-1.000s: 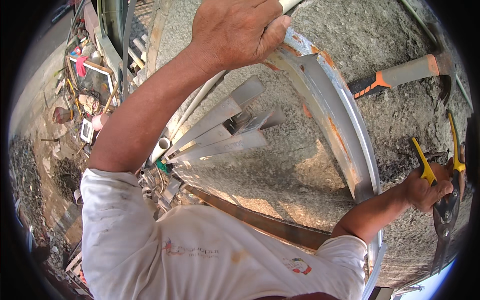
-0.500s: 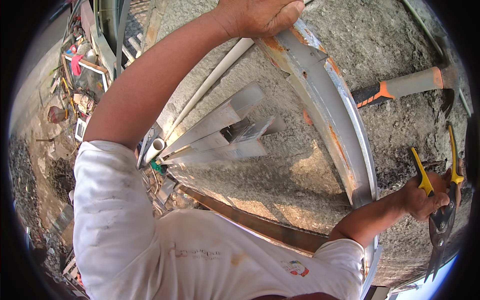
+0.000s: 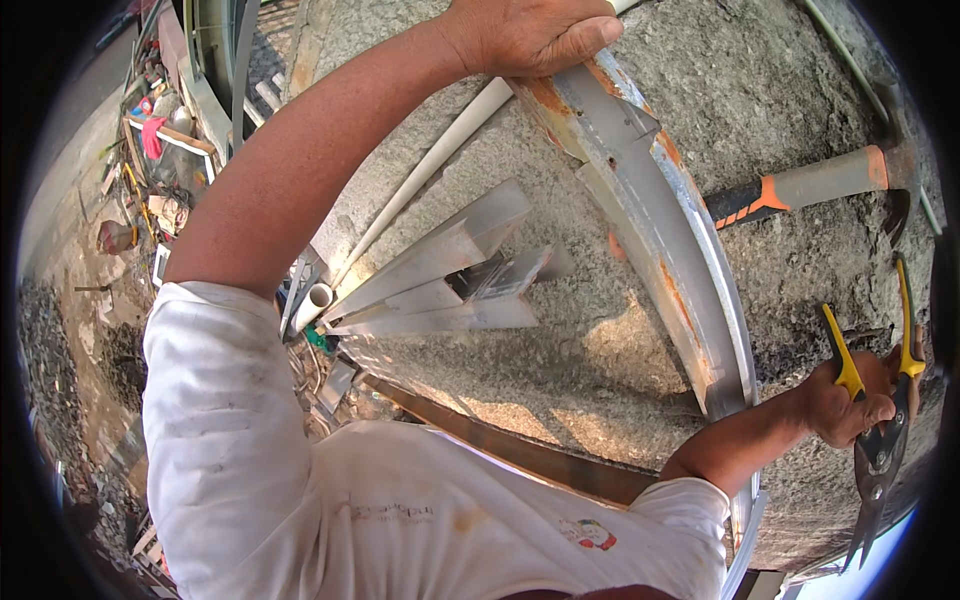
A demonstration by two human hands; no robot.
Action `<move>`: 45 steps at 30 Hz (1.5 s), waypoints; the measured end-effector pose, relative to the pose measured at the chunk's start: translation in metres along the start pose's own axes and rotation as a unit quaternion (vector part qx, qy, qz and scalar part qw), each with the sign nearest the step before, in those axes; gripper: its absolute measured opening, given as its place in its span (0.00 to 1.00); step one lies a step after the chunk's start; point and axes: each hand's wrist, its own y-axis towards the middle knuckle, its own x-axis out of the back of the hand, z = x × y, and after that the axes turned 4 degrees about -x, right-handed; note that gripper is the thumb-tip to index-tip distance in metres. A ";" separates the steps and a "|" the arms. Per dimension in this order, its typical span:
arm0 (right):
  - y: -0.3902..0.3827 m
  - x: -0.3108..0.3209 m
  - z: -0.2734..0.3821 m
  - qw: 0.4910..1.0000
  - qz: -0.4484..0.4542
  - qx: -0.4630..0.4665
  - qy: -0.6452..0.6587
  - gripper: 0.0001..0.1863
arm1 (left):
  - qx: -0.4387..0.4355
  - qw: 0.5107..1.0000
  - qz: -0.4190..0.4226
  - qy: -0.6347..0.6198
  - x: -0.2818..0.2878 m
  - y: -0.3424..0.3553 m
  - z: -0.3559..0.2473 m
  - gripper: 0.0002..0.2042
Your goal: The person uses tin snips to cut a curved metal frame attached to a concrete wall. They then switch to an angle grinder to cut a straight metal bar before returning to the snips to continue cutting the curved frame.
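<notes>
Nearest, the person's white shirt [image 3: 400, 560] fills the lower part of the view. The left hand [image 3: 540, 35] has its fingers closed over the upper end of a long, rust-marked metal channel [image 3: 665, 235], which runs down to the right forearm [image 3: 745, 430]. The right hand [image 3: 850, 400] grips yellow-and-black snips [image 3: 880, 460], its fingers curled around them and partly hidden. The handles stand wide apart, and the blades point downward, clear of the metal, so no cutting seems under way. Near the left hand the channel shows a notch and ragged edges; below that it runs on as one length. Whether the snips made the notch, and how much work remains, cannot be told.

Behind the channel, a hammer [image 3: 820, 180] rests against rough grey concrete [image 3: 780, 60]. Farther left, several metal strips [image 3: 430, 255] fan out beside a white pipe [image 3: 425, 175], with a brown beam [image 3: 500, 435] below them. Beyond, debris [image 3: 116, 237] and a red cloth [image 3: 152, 135] are scattered about the pale ground [image 3: 60, 220].
</notes>
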 end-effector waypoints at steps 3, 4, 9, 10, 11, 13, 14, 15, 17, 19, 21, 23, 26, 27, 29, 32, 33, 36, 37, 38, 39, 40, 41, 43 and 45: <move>0.005 0.003 0.001 0.993 0.039 0.043 -0.099 0.13 | -0.002 1.000 -0.023 -0.004 -0.006 -0.001 0.003 0.22; 0.005 0.003 0.003 0.977 0.059 0.092 -0.181 0.13 | 0.019 0.999 -0.024 0.032 -0.004 -0.004 0.001 0.22; -0.004 0.002 0.016 0.832 0.137 0.225 -0.488 0.13 | 0.056 0.972 -0.009 0.228 0.050 -0.022 -0.104 0.18; -0.004 0.006 0.015 0.850 0.136 0.204 -0.465 0.13 | 0.057 0.963 0.004 0.262 0.059 -0.022 -0.120 0.18; 0.000 0.009 0.009 0.890 0.131 0.170 -0.403 0.13 | 0.069 0.961 0.010 0.266 0.062 -0.021 -0.127 0.18; 0.001 0.013 0.007 0.891 0.136 0.173 -0.396 0.13 | 0.093 0.958 0.024 0.271 0.061 -0.019 -0.133 0.18; -0.001 -0.002 0.015 0.859 0.139 0.207 -0.447 0.13 | 0.051 0.966 0.007 0.253 0.057 -0.018 -0.121 0.18; 0.000 -0.007 0.017 0.835 0.138 0.227 -0.481 0.13 | 0.012 0.972 -0.010 0.234 0.052 -0.020 -0.093 0.18; 0.000 -0.012 0.020 0.792 0.132 0.256 -0.538 0.13 | 0.001 0.990 -0.012 0.138 0.037 -0.013 -0.046 0.20; -0.001 -0.008 0.016 0.808 0.123 0.243 -0.523 0.13 | 0.020 0.999 -0.002 0.047 0.020 0.001 -0.016 0.21; 0.003 0.016 0.002 0.859 0.118 0.206 -0.454 0.14 | -0.003 1.000 -0.024 0.001 -0.002 0.002 0.002 0.20; 0.004 0.036 -0.012 0.903 0.113 0.165 -0.381 0.14 | -0.009 0.998 -0.066 -0.006 -0.006 0.002 -0.001 0.20; 0.001 0.031 -0.011 0.904 0.116 0.181 -0.370 0.15 | 0.064 0.989 -0.016 0.130 0.014 -0.023 -0.042 0.20; 0.000 0.025 -0.005 0.931 0.104 0.144 -0.318 0.15 | 0.069 0.984 -0.016 0.161 0.027 -0.028 -0.065 0.21; 0.001 0.012 0.004 0.991 0.050 0.024 -0.126 0.17 | 0.091 0.974 -0.014 0.205 0.048 -0.029 -0.105 0.23; -0.001 -0.005 0.009 0.998 0.016 -0.050 -0.028 0.22 | 0.104 0.968 -0.007 0.229 0.055 -0.031 -0.125 0.26; -0.002 -0.004 0.007 0.992 0.035 -0.007 -0.123 0.23 | 0.079 0.968 -0.014 0.237 0.055 -0.028 -0.114 0.24; -0.008 0.017 0.002 0.912 0.075 0.120 -0.385 0.27 | -0.031 0.987 -0.052 0.147 0.029 -0.022 -0.042 0.24; -0.008 0.020 0.001 0.911 0.074 0.119 -0.387 0.26 | -0.019 0.995 -0.036 0.091 0.022 -0.013 -0.028 0.22; -0.004 0.015 0.003 0.971 0.047 0.035 -0.230 0.24 | -0.006 0.999 -0.019 0.035 0.016 -0.003 -0.018 0.20; -0.002 0.012 0.002 0.992 0.030 -0.010 -0.125 0.22 | -0.013 0.999 -0.019 0.022 0.009 -0.001 -0.006 0.20; 0.002 0.005 0.000 0.999 0.002 -0.046 -0.013 0.20 | -0.019 1.000 -0.018 0.011 0.004 0.000 0.003 0.20; 0.002 0.003 0.000 0.998 -0.005 -0.047 0.030 0.19 | -0.024 1.000 -0.016 -0.010 0.001 0.002 0.001 0.20; -0.001 0.005 0.000 0.998 -0.008 -0.042 0.037 0.18 | 0.018 0.999 -0.030 0.040 0.004 -0.006 -0.007 0.20; -0.003 0.020 -0.004 0.995 0.037 0.006 -0.097 0.18 | 0.056 0.993 -0.024 0.099 0.016 -0.020 -0.040 0.22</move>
